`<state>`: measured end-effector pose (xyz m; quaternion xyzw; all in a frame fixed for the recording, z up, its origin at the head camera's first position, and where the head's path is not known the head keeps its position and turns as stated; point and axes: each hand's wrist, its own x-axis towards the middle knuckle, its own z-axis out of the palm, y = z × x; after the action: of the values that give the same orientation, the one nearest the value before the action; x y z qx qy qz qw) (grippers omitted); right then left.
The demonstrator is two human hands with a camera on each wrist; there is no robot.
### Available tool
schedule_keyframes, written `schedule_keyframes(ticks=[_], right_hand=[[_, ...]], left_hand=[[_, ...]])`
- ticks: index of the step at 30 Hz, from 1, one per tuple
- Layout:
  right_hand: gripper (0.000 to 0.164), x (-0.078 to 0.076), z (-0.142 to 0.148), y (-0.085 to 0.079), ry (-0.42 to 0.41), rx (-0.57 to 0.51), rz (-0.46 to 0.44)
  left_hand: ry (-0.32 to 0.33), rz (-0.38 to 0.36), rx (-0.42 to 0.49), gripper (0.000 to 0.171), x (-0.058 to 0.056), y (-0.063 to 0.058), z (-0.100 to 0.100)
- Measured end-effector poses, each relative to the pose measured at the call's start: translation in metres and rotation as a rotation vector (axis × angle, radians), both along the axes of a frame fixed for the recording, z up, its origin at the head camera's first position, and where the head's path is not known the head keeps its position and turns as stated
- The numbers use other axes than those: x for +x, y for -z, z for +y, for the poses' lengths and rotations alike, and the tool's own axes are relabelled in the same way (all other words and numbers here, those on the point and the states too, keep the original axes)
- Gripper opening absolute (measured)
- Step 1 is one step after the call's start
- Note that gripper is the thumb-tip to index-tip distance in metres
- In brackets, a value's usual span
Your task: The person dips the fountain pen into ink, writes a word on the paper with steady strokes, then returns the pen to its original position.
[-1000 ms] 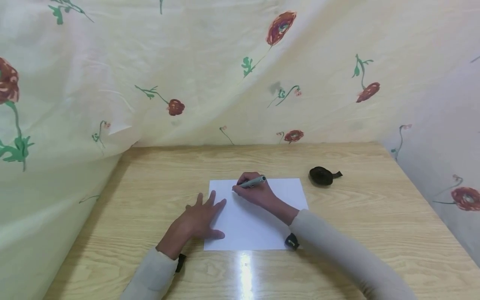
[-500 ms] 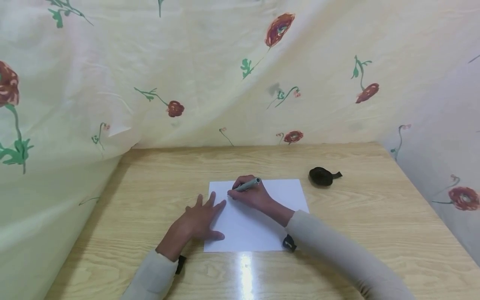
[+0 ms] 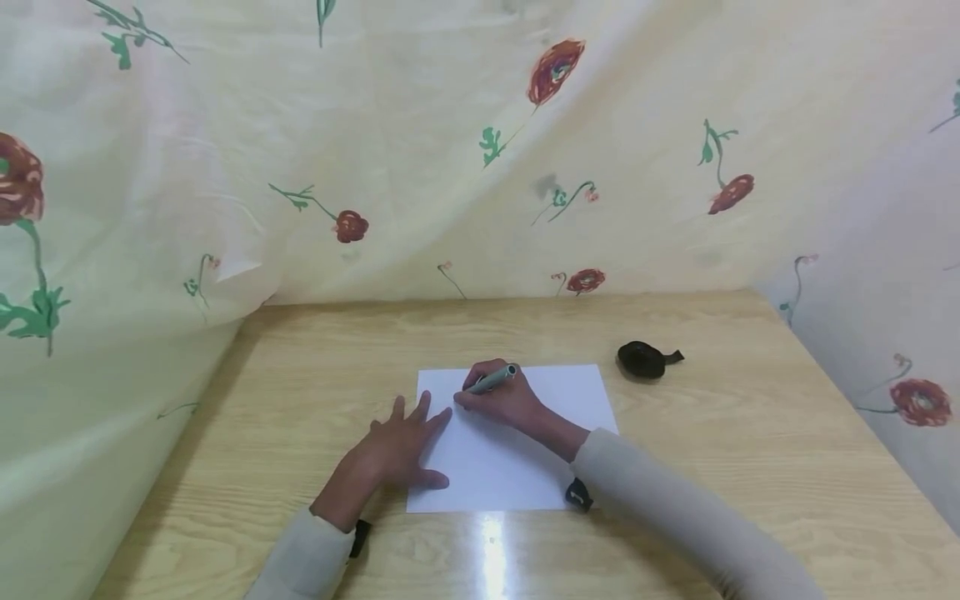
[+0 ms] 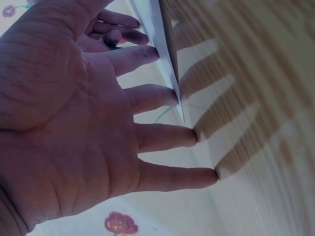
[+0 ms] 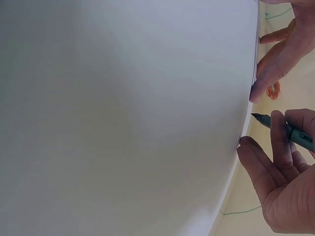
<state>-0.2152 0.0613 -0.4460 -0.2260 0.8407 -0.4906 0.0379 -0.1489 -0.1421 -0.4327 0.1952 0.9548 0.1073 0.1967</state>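
Observation:
A white sheet of paper (image 3: 495,475) lies on the wooden table, landscape way round. My right hand (image 3: 506,400) pinches a grey-green marker pen (image 3: 491,380) over the upper left part of the sheet. In the right wrist view the marker's dark tip (image 5: 256,116) points at the paper, close over its surface, while the outer fingertips of that hand rest on the sheet. My left hand (image 3: 397,446) is spread flat across the sheet's left edge. As the left wrist view shows, some of its fingertips (image 4: 167,96) press on the paper and others touch the bare wood.
Behind the sheet, to the right, a black roll with a loose end (image 3: 642,360) lies on the table (image 3: 720,417). Flower-printed cloth (image 3: 420,167) hangs at the back and along both sides. Dark straps (image 3: 578,495) show under both wrists.
My right hand has moved a little left with the marker, closer to the left hand. The left hand keeps its place on the sheet. The head view has tilted slightly upward.

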Motion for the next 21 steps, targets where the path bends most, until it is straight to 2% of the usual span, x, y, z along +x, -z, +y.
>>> schedule_keyframes(ticks=[8,14,21], right_hand=[[0.007,0.0026,-0.0016,0.001,0.011,-0.007,0.013],[0.008,0.0035,0.0001,0.0012,0.038,0.022,0.019],[0.007,0.004,-0.0012,-0.0011,0.024,0.023,0.016]], left_hand=[[-0.013,-0.009,-0.012,0.094,0.0019,0.0009,-0.0004],[-0.008,-0.006,0.014,0.093,0.0024,0.0005,0.0001],[-0.022,-0.008,0.0,0.093,0.0031,-0.0008,0.0013]])
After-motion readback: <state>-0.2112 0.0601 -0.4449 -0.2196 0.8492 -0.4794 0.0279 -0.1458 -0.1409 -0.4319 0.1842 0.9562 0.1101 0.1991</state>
